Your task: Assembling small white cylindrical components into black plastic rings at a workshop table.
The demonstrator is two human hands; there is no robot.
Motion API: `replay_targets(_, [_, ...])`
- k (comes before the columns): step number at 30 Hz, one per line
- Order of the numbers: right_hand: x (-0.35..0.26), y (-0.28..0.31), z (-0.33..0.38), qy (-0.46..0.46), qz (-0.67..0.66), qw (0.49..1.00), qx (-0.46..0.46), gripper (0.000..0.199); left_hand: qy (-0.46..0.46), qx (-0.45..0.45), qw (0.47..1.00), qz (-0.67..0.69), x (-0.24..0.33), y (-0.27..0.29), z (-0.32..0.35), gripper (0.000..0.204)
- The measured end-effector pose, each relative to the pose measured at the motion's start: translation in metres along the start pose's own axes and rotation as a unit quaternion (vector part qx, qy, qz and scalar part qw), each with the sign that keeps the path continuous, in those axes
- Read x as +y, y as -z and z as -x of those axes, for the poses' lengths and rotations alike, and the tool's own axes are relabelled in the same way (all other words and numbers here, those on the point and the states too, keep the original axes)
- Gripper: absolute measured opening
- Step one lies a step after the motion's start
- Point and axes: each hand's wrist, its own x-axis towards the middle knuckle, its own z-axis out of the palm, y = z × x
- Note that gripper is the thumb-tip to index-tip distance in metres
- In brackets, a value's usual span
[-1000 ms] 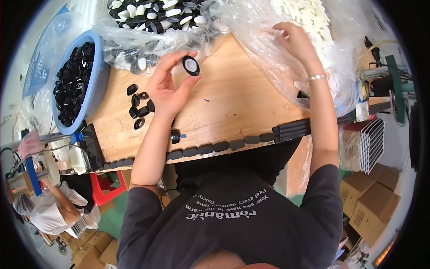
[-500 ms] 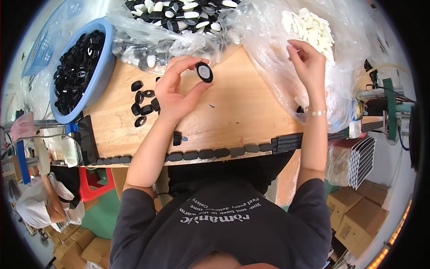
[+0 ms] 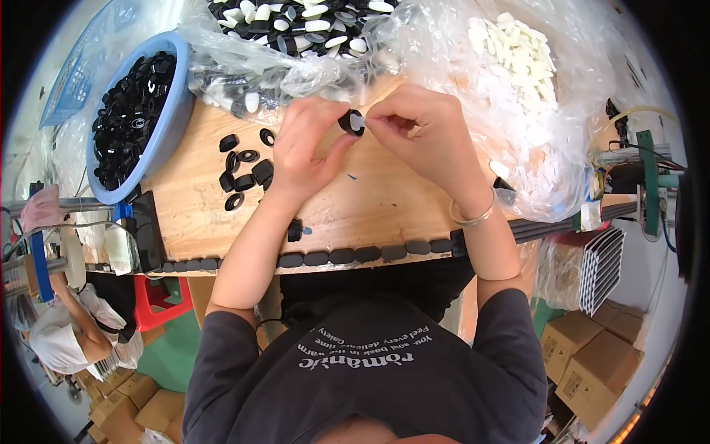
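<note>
Above the middle of the table, my left hand point(image 3: 305, 148) grips a round black cap point(image 3: 350, 123) between thumb and fingers. A pale whitish disc shows inside the cap's open face, which is turned to the right. Right against that face, my right hand point(image 3: 425, 133) is closed in a pinch; whatever its fingertips hold is too small to make out. Several loose black caps and rings point(image 3: 244, 182) lie on the wood to the left of my left forearm. A single black cap point(image 3: 294, 230) stands beside that forearm, close to the table's front edge.
A blue basket point(image 3: 184, 81) full of black caps stands at the left. Clear plastic sheeting point(image 3: 296, 80) holds black and white pieces at the back, with a pile of cream-white pieces point(image 3: 518, 59) at the right. Dark pads point(image 3: 342, 256) line the front edge. A co-worker's arm point(image 3: 87, 333) shows far left.
My right hand has come left from beside the cream-white pile to the cap. My left hand has shifted slightly right and turned the cap's face toward my right hand.
</note>
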Motion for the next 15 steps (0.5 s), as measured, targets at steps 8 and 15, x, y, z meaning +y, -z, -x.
replay_targets(8, [0.003, -0.006, -0.001, 0.022, 0.034, 0.999, -0.002, 0.005, -0.019, -0.022, 1.000, 0.007, 0.000, -0.004, 0.000, 0.043])
replay_targets(15, [0.002, -0.015, 0.005, -0.085, -0.087, 0.992, 0.034, 0.009, -0.003, -0.008, 1.000, 0.012, 0.001, -0.004, 0.001, 0.043])
